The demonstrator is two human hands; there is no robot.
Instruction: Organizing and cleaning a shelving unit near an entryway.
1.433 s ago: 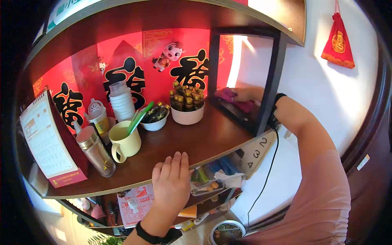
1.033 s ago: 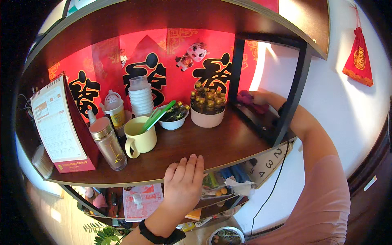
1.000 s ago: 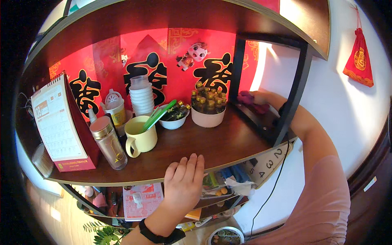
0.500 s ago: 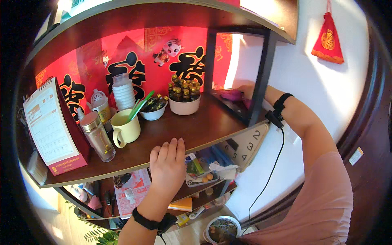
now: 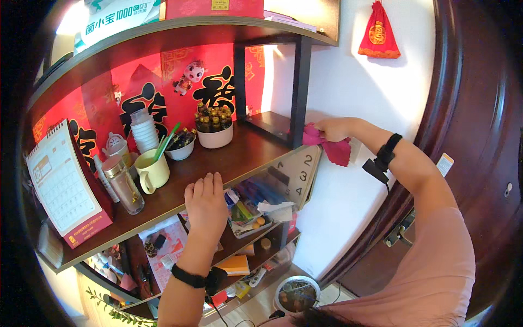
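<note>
My right hand (image 5: 333, 128) had come out of the shelf's side nook, where it was moments before, and drew the pink cloth (image 5: 333, 148) past the black post (image 5: 301, 92) to the shelf's outer edge; wiping in that corner looked finished. My fingers were clenched on the cloth, arm stretched out, wrist bent. My left hand (image 5: 206, 203) lay flat and open on the wooden shelf (image 5: 239, 155), holding nothing.

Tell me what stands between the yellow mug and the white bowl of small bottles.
In the head view, a small white bowl of dark items stands between the yellow mug and the white bowl of small bottles.
</note>
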